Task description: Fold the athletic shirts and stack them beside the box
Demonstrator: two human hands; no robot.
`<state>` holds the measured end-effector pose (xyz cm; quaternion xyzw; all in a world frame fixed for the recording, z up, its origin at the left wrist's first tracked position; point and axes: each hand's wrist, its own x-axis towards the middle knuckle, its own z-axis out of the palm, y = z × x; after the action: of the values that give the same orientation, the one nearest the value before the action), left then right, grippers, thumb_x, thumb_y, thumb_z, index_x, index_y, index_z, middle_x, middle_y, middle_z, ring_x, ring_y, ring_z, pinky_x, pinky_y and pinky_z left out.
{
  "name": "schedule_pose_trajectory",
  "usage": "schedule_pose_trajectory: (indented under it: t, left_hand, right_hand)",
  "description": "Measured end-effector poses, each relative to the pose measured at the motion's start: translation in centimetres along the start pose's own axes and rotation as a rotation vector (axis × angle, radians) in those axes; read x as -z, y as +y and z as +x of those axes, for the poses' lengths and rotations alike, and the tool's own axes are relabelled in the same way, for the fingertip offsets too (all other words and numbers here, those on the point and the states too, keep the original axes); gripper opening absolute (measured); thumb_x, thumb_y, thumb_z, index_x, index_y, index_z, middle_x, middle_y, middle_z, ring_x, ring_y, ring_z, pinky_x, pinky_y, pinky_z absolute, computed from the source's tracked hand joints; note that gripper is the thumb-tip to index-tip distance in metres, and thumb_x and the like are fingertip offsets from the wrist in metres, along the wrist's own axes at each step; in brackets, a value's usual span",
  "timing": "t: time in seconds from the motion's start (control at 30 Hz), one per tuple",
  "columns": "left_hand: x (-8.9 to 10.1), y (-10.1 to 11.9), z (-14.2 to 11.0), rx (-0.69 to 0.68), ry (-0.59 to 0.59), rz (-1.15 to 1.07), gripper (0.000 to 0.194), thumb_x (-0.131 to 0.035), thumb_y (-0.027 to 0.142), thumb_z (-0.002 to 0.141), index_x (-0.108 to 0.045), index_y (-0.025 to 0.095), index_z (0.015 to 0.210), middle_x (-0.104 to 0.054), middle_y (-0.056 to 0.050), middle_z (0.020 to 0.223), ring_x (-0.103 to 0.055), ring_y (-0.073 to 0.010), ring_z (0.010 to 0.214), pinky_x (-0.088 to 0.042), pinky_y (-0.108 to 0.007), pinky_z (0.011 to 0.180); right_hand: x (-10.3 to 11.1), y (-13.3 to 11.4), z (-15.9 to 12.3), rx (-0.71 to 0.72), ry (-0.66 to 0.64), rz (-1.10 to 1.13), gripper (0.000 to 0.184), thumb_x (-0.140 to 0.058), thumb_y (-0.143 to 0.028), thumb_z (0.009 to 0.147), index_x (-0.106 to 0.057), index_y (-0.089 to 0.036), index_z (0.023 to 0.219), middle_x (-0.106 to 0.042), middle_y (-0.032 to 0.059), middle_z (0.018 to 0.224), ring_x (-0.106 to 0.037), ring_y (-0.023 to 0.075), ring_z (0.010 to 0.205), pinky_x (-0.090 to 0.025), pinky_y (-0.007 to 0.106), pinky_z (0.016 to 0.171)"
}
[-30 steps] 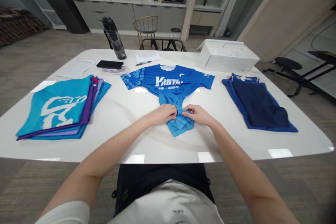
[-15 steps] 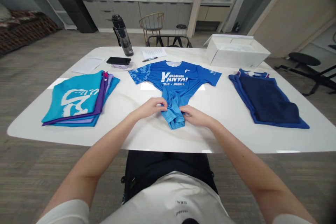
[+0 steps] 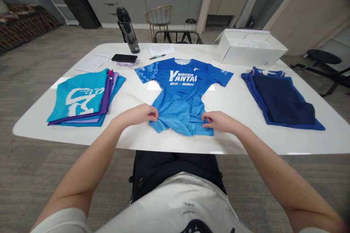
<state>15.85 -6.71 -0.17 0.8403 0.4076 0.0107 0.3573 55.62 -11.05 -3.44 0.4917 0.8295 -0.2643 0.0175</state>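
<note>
A blue T-shirt (image 3: 182, 91) with white lettering lies front up on the white table (image 3: 229, 142), its collar at the far side and its lighter hem toward me. Its sleeves are spread, while the lower part is wrinkled. My left hand (image 3: 140, 114) pinches the left edge near the hem. On the opposite side, my right hand (image 3: 220, 121) has its fingers closed on the right edge by the hem. Folded teal and purple shirts (image 3: 79, 96) are stacked to the left. To the right sits a pile of folded navy clothes (image 3: 283, 100).
A dark water bottle (image 3: 128, 31), a black phone (image 3: 124, 58) on a lilac item, papers (image 3: 93, 62) and a pen (image 3: 157, 57) lie toward the back left. An open white box (image 3: 250, 51) stands at the back right. Chairs (image 3: 159, 18) are beyond the table.
My hands have moved apart, left and right. The shirt's lower part, bunched narrowly before, is now spread wider between them. The view has shifted slightly.
</note>
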Motion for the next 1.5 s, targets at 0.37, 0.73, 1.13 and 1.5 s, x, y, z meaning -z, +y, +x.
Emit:
schedule_pose_trajectory:
  t: [0.37,0.73,1.13,1.5]
  left_hand:
    - [-8.4,3.8,-2.6,-0.056,0.260,0.468,0.046,-0.057,0.052,0.097,-0.060,0.020,0.130,-0.063,-0.012,0.123,-0.061,-0.0303,0.111,-0.049,-0.041,0.093]
    - [-9.1,1.3,-6.9,-0.070,0.237,0.425,0.040,-0.046,0.007,0.089,-0.067,0.022,0.119,-0.069,-0.008,0.113,-0.064,-0.0252,0.107,-0.050,-0.039,0.097]
    - [-11.4,4.3,-7.9,-0.101,0.244,0.367,0.034,-0.041,0.039,0.106,-0.070,0.022,0.108,-0.070,-0.007,0.101,-0.067,-0.0229,0.098,-0.050,-0.034,0.088]
    - [-11.8,5.4,-2.6,-0.092,0.418,0.457,0.039,-0.040,0.041,0.107,-0.060,0.024,0.136,-0.059,-0.010,0.142,-0.056,-0.0256,0.130,-0.044,-0.043,0.110]
  right_hand:
    - [-1.6,-2.5,-2.6,0.014,0.227,0.068,0.012,-0.061,-0.031,0.092,-0.064,-0.021,0.098,-0.065,0.0071,0.098,-0.062,0.0217,0.087,-0.045,0.032,0.079]
    - [-5.5,-1.6,-5.8,-0.073,0.321,-0.146,0.025,-0.049,-0.044,0.101,-0.061,-0.022,0.105,-0.064,0.0108,0.102,-0.061,0.0290,0.096,-0.046,0.039,0.084]
    - [-5.9,-3.6,-8.3,-0.017,0.267,-0.038,0.027,-0.051,-0.044,0.100,-0.066,-0.023,0.096,-0.068,0.0083,0.093,-0.063,0.0261,0.090,-0.044,0.035,0.080]
    - [-4.0,-4.4,-7.5,-0.057,0.323,-0.006,0.039,-0.045,-0.052,0.102,-0.070,-0.022,0.097,-0.073,0.0075,0.093,-0.068,0.0248,0.089,-0.049,0.035,0.078]
